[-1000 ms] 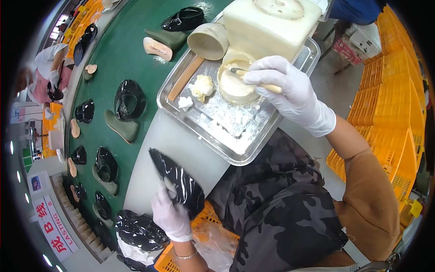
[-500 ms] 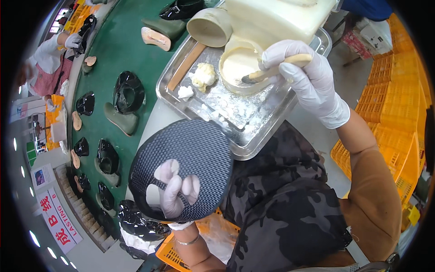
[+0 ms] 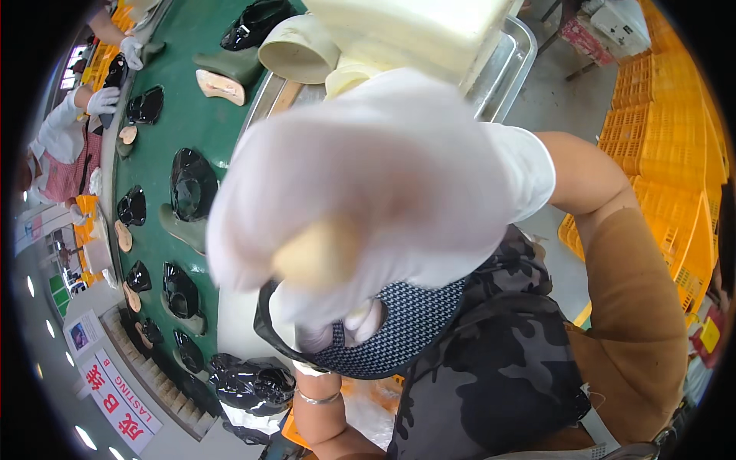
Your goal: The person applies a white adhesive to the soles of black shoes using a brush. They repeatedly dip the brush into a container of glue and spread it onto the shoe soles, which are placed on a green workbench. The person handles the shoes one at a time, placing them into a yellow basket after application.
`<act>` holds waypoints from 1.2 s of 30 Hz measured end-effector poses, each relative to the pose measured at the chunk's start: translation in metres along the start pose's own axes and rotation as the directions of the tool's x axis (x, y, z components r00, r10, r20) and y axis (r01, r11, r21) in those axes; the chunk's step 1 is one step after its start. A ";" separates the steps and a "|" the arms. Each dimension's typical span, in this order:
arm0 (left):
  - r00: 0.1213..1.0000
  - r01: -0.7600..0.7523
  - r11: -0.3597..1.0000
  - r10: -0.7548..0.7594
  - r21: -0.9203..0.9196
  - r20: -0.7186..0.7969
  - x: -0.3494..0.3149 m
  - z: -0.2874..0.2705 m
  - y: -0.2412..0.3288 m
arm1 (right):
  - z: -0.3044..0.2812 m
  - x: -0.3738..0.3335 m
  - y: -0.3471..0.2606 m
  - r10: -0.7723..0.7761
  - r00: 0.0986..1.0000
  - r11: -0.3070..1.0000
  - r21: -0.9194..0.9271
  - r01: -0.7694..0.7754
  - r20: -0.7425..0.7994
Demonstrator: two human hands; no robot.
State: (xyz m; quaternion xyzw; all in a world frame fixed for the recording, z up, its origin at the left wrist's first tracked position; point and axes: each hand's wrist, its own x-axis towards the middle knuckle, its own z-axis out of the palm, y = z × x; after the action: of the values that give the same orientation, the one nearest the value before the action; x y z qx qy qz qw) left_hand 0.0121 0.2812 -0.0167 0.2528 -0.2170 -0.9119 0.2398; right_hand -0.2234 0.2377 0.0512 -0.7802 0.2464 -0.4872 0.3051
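Head view: the right hand (image 3: pixel 368 184), gloved, is closing its grip on a tan brush handle (image 3: pixel 318 253) near centre. At six o'clock, the left hand (image 3: pixel 337 326) is clamping the checked shoe upper (image 3: pixel 406 330); coating looks unfinished.

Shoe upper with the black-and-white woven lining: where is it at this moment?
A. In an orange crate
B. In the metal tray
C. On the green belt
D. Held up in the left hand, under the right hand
D: the left hand grips the shoe upper from below, directly beneath the raised gloved right hand.
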 end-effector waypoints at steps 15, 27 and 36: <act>0.992 0.000 0.992 0.017 0.127 -0.129 -0.002 0.013 0.004 | 0.004 -0.023 0.011 -0.074 0.935 0.985 -0.175 0.013 -0.346; 0.948 -0.262 0.954 0.283 0.144 -0.147 -0.014 0.013 -0.006 | 0.011 -0.031 0.025 -0.053 0.874 0.998 -0.048 0.034 -0.483; 0.738 -0.540 0.742 0.644 0.397 -0.201 -0.017 0.009 -0.027 | 0.007 -0.061 0.033 0.133 0.893 0.991 0.081 -0.109 -0.431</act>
State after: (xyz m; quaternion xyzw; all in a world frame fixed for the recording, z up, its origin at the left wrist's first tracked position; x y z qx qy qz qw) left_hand 0.0108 0.3138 -0.0176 0.3508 -0.3855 -0.6843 0.5100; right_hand -0.2447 0.2580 -0.0116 -0.6263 0.3428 -0.6357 0.2934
